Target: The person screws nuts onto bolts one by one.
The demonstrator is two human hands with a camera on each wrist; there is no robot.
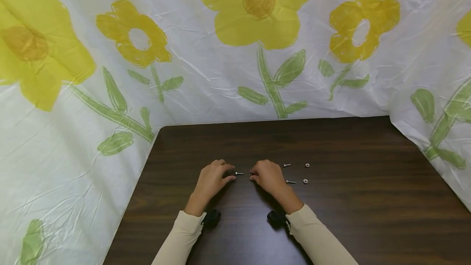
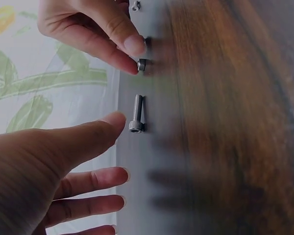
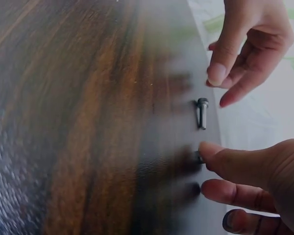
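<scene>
A steel socket-head screw (image 1: 239, 174) lies on the dark table between the hands, its head toward the left one. My left hand (image 1: 213, 177) is beside that head, thumb and fingers spread apart and holding nothing. Opposite the screw's threaded end sits a small metal nut (image 2: 141, 64), right at the fingertips of my right hand (image 1: 268, 176). In the right wrist view the right thumb (image 3: 220, 154) partly covers the nut, and a gap shows between thumb and index finger.
Right of the right hand lie two more screws, one farther back (image 1: 287, 165) and one nearer (image 1: 290, 182). Beyond them are a far nut (image 1: 307, 165) and a near nut (image 1: 305, 181). A white flowered curtain (image 1: 220, 93) hangs along the table's back and sides.
</scene>
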